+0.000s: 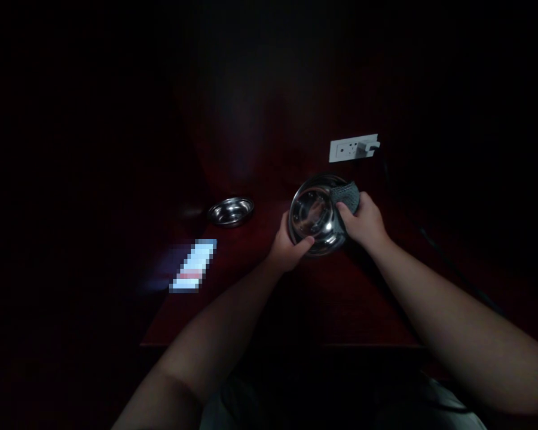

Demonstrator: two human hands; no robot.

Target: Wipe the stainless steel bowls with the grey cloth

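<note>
A shiny metal bowl (311,209) is held up above the dark red table, tilted so that its inside faces me. My left hand (289,245) grips the bowl's lower left rim, the thumb over the edge and the fingers behind it. On the right side, my right hand (363,221) is closed on a grey-green cloth (346,196), pressing it over the rim with the thumb inside. The fingers behind the bowl are hidden. Farther left, a second, shallower metal bowl (231,211) stands upright on the table, apart from both hands.
A bright, pixelated screen-like shape (193,267) lies at the table's left. Behind the held bowl is a white wall socket (352,148) with a plug (368,146) in it. The table's front edge (296,345) runs below my forearms. A dark cord (457,275) trails at the right.
</note>
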